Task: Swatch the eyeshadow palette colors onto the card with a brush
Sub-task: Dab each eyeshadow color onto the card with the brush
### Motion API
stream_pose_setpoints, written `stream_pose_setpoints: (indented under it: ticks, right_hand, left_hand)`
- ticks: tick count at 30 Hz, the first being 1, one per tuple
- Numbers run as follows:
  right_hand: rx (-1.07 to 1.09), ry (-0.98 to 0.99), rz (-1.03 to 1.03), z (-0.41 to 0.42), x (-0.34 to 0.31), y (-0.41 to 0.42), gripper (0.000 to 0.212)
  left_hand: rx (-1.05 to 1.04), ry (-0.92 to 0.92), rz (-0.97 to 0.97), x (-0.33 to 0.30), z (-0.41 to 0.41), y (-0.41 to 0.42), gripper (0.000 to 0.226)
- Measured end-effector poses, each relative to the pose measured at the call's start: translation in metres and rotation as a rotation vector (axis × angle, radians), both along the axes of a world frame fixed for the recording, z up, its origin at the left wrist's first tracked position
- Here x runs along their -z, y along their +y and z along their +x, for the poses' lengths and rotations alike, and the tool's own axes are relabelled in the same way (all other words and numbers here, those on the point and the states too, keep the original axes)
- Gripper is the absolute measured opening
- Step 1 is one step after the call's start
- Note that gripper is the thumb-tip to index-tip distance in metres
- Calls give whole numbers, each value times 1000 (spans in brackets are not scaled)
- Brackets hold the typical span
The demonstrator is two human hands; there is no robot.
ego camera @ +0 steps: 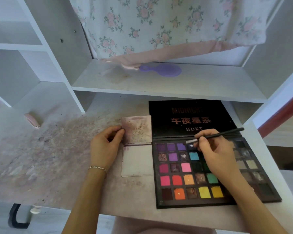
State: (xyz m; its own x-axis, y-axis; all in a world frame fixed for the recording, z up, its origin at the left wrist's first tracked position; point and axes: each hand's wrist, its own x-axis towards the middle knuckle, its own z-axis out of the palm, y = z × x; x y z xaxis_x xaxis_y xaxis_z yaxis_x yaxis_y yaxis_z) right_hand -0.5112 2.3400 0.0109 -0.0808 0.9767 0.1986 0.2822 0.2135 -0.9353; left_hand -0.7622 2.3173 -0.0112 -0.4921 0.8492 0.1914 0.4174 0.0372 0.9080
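The open eyeshadow palette (pixel 210 173) lies at lower right of the frame on the stained desk (pixel 57 149). The right hand (pixel 215 154) grasps a black brush (pixel 215 136), tip over a dark blue pan in the top row. The left hand (pixel 105 146) pinches the left edge of the stained card (pixel 137 130), just left of the palette.

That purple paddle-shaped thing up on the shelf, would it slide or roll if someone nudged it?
The purple paddle lies flat on the white shelf, so it would probably slide, not roll. It looks like thin moulded plastic, so likely light and fairly stiff. Its narrow handle end lies near the pink cloth hem; whether that would snag is hard to tell.
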Motion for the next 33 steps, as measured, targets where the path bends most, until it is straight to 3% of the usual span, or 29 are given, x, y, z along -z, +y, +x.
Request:
stream_pose_setpoints:
  ticks: [11,27,33]
  right_hand:
    - [-55,-213,38,-3,8,2,24]
    - [-62,-222,34,-1,6,2,22]
    - [-34,-55,24,-8,-1,0,25]
  left_hand:
    - [5,10,-20,-1,0,0,14]
    - [7,29,-8,-1,0,-1,15]
    - [3,30,-3,0,0,0,15]
